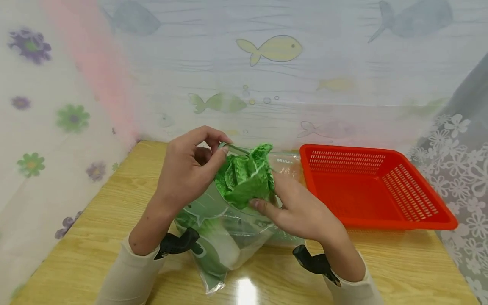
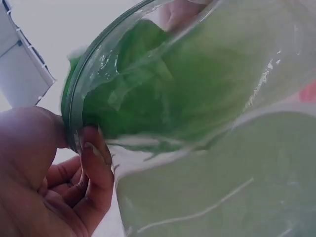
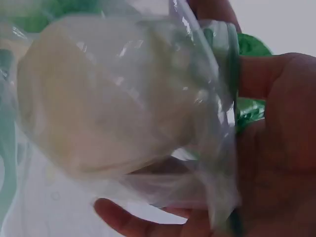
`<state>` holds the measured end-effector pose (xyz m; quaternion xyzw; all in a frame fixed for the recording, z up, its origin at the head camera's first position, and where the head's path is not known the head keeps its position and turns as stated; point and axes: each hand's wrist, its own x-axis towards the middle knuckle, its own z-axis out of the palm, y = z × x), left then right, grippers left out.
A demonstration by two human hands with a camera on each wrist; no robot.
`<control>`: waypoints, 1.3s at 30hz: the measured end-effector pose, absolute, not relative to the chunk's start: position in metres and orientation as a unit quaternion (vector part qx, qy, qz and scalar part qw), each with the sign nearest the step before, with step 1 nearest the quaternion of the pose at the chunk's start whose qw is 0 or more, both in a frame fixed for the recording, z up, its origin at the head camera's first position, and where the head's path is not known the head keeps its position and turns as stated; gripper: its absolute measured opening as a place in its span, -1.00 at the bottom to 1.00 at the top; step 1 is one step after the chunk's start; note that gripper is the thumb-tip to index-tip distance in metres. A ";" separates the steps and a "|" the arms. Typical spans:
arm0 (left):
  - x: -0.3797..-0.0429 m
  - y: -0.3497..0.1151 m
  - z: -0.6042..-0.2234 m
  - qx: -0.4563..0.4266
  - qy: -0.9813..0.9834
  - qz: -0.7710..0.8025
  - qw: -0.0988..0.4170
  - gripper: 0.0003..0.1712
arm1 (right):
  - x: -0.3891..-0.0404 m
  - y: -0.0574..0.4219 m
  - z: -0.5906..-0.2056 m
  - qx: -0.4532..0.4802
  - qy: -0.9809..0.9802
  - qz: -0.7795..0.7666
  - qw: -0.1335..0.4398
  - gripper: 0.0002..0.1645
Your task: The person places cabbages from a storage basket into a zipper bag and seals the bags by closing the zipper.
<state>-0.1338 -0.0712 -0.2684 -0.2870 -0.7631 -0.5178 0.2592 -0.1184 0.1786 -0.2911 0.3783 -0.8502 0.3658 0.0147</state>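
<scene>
A leafy green Chinese cabbage (image 1: 248, 178) sits in the mouth of a clear zip bag (image 1: 249, 237), its leaves sticking out at the top. With thumb and finger, my left hand (image 1: 190, 165) pinches the bag's green zip rim (image 2: 74, 94). My right hand (image 1: 301, 203) grips the cabbage at the mouth, its thumb on an outer leaf; some of its fingers are hidden. Through the film in the right wrist view shows the cabbage's pale base (image 3: 98, 98). Lower in the bag lies another white-stemmed green vegetable (image 1: 225, 243).
A red plastic basket (image 1: 358, 199) with slotted walls stands to the right on the wooden table (image 1: 114, 216). Behind the bag lies another clear printed bag (image 1: 286, 165). A fish-patterned curtain (image 1: 267, 84) hangs at the back.
</scene>
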 end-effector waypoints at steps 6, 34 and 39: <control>-0.131 -0.076 -0.266 -0.223 -0.762 -0.580 0.184 -0.81 | -0.120 0.175 -0.296 0.302 -0.891 0.331 0.069 -0.26; -0.119 -0.060 -0.268 -0.293 -0.773 -0.551 0.113 -0.82 | -0.104 0.170 -0.292 0.286 -0.948 0.124 0.059 -0.40; -0.119 -0.057 -0.267 -0.270 -0.763 -0.575 0.121 -0.86 | -0.094 0.156 -0.295 0.235 -0.963 0.073 0.113 -0.21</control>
